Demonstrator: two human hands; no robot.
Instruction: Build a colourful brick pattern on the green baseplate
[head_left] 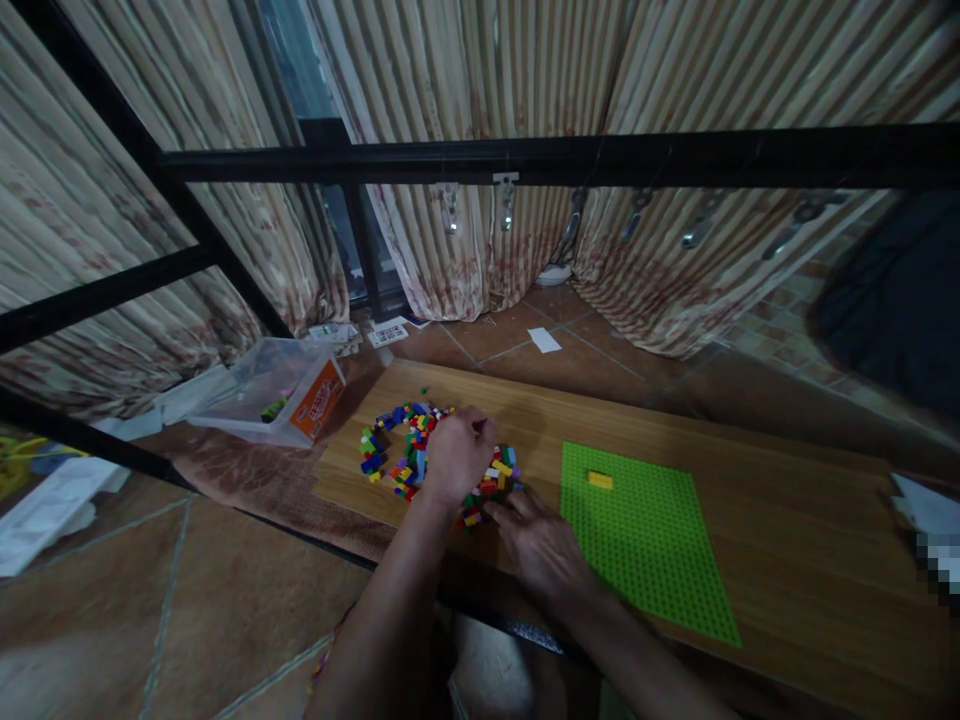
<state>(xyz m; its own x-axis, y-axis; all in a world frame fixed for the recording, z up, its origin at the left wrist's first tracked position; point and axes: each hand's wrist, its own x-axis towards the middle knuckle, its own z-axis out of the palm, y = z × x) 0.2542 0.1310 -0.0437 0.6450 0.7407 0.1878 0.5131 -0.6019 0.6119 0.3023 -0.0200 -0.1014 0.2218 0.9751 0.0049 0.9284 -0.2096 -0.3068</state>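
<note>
Multicoloured brick heap: toward tabletop's left edge. Left hand: over heap, fingers curled. Right hand: at heap's near right fringe. Both grips: cannot tell. Green baseplate: right of heap; yellow brick near its far left corner.

The long worktop, with a brown wood-grain surface, carries a loose heap of small multicoloured bricks toward its left end, and well right of them a flat green studded baseplate, lying somewhat askew.

Near, head-worn view, forward and down over the wooden tabletop.
</note>
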